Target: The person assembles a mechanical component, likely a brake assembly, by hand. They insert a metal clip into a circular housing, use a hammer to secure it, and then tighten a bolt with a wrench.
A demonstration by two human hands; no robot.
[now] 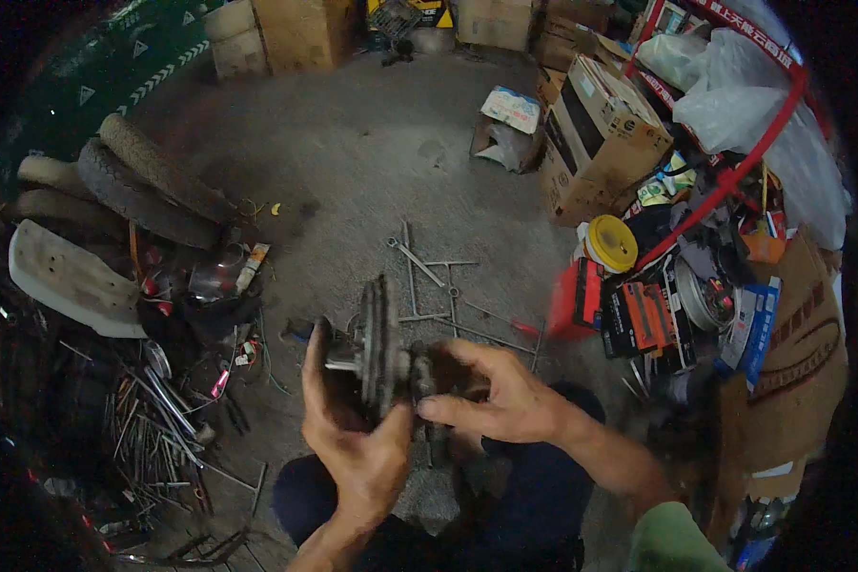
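Observation:
Above my knees I hold a round, dark, greasy metal part with a grooved rim (379,334), something like a pulley, standing on edge. A bright shaft (341,364) sticks out of its left face. My left hand (357,458) is closed around the disc from below, thumb near the hub and fingers up the left side. Fingers and thumb of my right hand (505,396) pinch a small dark piece (429,381) against the disc's right side; whether it is joined on, I cannot tell. Its underside is blurred and partly hidden.
Several wrenches (421,267) lie on the concrete floor ahead. Left are old tires (143,191), a white curved panel (71,276) and a heap of metal rods and tools (157,429). Right stand a yellow-lidded bucket (612,243), a cardboard box (605,138) and a red frame (734,181).

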